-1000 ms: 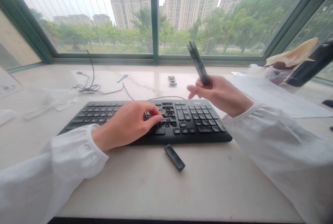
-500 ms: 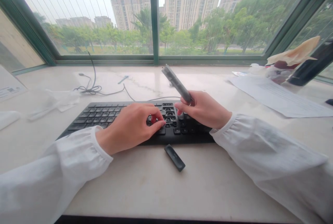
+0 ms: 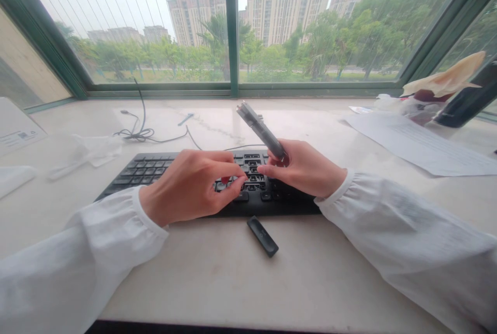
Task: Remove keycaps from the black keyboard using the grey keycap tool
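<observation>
A black keyboard (image 3: 151,171) lies on the pale stone sill, with some keycaps off around its middle. My left hand (image 3: 190,186) rests on the keyboard's middle, thumb and fingers pinched together over the bare key area; what they hold is too small to make out. My right hand (image 3: 305,168) is over the keyboard's right part, closed on a long grey stick-like tool (image 3: 260,129) that slants up and to the left. Just in front of the keyboard lies a loose long black keycap (image 3: 263,236).
A black cable (image 3: 135,132) coils behind the keyboard. Printed paper sheets (image 3: 411,140), a bag and a dark object sit at the right. Clear plastic wrap (image 3: 83,150) and white items lie at the left. A green-framed window stands behind.
My right hand has come down and to the left with the tool, from raised beside the keyboard to over its keys. My left hand has stayed pinched on the keyboard's middle.
</observation>
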`<state>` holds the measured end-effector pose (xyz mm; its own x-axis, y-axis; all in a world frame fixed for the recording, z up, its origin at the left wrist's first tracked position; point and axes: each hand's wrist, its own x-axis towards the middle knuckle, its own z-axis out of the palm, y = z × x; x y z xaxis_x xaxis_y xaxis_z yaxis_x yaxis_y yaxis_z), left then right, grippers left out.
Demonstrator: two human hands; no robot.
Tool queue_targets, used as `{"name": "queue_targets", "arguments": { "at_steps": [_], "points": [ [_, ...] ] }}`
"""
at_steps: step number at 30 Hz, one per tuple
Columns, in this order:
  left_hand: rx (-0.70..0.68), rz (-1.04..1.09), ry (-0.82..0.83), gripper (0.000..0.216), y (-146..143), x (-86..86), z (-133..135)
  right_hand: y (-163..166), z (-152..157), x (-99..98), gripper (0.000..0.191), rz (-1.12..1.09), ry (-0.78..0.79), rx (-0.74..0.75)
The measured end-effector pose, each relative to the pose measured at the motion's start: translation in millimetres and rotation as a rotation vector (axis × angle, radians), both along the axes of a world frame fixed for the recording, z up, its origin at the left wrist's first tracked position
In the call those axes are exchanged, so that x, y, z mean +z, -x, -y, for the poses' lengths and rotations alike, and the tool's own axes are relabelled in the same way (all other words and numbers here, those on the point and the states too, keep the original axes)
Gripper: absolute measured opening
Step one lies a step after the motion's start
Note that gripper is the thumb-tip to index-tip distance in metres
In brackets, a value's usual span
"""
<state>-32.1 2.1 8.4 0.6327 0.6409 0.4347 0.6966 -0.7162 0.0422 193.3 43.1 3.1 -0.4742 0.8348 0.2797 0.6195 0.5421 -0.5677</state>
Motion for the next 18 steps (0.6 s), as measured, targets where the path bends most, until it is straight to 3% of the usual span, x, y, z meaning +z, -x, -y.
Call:
{"name": "queue_targets", "arguments": {
  "at_steps": [6, 18],
  "points": [
    [-0.049, -0.103, -0.047, 0.022, 1.0, -0.1, -1.2, 1.7, 3.2, -0.2, 0.022, 0.082, 0.004, 0.064],
    [-0.016, -0.162, -0.067, 0.026, 0.9, 1.4, 1.6, 8.7, 6.5, -1.6, 0.021, 0.075, -0.007, 0.082]
  ]
}}
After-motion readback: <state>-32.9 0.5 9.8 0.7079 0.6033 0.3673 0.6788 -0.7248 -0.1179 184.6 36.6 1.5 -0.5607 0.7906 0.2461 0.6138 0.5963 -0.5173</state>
